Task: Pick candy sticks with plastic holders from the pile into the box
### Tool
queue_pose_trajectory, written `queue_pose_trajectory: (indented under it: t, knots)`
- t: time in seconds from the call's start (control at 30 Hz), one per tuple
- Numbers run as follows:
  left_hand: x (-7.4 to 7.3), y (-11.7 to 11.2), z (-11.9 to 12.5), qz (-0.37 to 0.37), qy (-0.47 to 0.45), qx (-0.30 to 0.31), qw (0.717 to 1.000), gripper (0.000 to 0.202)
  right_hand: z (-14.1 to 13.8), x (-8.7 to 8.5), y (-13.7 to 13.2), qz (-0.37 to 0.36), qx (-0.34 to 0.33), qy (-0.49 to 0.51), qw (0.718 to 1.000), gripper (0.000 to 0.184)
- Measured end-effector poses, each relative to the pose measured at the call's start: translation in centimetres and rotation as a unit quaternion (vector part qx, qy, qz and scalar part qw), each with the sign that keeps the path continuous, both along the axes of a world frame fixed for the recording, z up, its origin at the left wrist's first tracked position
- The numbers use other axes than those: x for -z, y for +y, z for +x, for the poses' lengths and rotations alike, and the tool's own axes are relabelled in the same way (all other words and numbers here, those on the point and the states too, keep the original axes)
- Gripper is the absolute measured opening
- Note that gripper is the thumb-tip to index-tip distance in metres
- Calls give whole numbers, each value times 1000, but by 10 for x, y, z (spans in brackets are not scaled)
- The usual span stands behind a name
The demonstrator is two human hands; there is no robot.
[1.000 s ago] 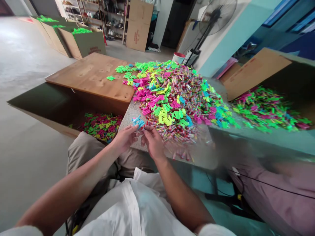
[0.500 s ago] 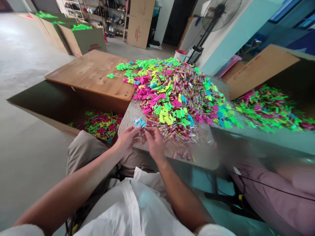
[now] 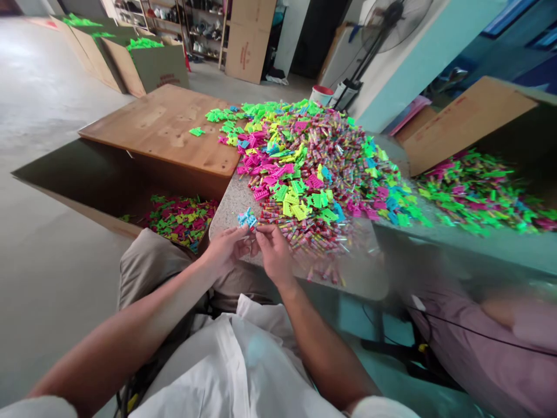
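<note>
fingers [image 3: 237, 233] of the left hand [image 3: 223, 251] grip a blue plastic piece [image 3: 248, 219] above the bench's [image 3: 230, 206] near edge, beside heaped crayon-like sticks [image 3: 307, 237]; whether the right hand [image 3: 275, 251], bunched beside it, grips too, i can't tell.

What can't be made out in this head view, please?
In the head view:
Lower end of the blue plastic: hidden by the left hand.
What the right hand holds, if anything: too small.
Co-worker in pink: blurred, cut off by right edge.
Fan: cut off by top edge.
</note>
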State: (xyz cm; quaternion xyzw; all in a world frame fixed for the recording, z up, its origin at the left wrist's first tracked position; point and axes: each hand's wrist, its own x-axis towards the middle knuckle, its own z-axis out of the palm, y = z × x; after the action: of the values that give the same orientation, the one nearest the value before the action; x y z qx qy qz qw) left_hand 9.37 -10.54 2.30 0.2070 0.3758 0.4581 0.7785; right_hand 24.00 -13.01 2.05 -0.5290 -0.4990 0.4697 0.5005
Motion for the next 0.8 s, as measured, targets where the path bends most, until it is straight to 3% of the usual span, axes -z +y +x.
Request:
queue_pose_trajectory:
  t: [0.07, 0.23, 0.37, 0.47, 0.53, 0.6, 0.67, 0.73, 0.8]
  knots:
    - [-2, -1, 0, -5, -9, -3, 1000, 28, -1, -1, -1, 18, 7, -15, 1000, 24]
    - [-13, -3, 7, 68, 66, -61, 994, 38, -11, -6, -3, 41, 37, -60, 997, 22]
    - [-11, -1, 6, 85, 89, -49, 991, 39, -21, -14, -1, 40, 70, -101, 992, 19]
    - [-4, 6, -5, 96, 119, -43, 987, 37, -14, -17, 7, 16, 26, -109, 994, 20]
    - [-1, 17, -21, 91, 152, -91, 980, 35, 2, -17, 17, 7, 0, -154, 988, 23]
    - [2, 31, -43, 65, 159, -167, 971, 32, 25, -17, 29, 3, 31, -239, 970, 24]
    - [7, 45, -65, 25, 150, -221, 963, 27, 50, -17, 39, -11, 86, -343, 935, 23]
    - [13, 57, -81, -11, 147, -240, 960, 22, 70, -18, 45, -35, 105, -444, 889, 23]
    - [17, 63, -83, -34, 151, -236, 959, 19, 81, -19, 47, -58, 81, -517, 850, 25]
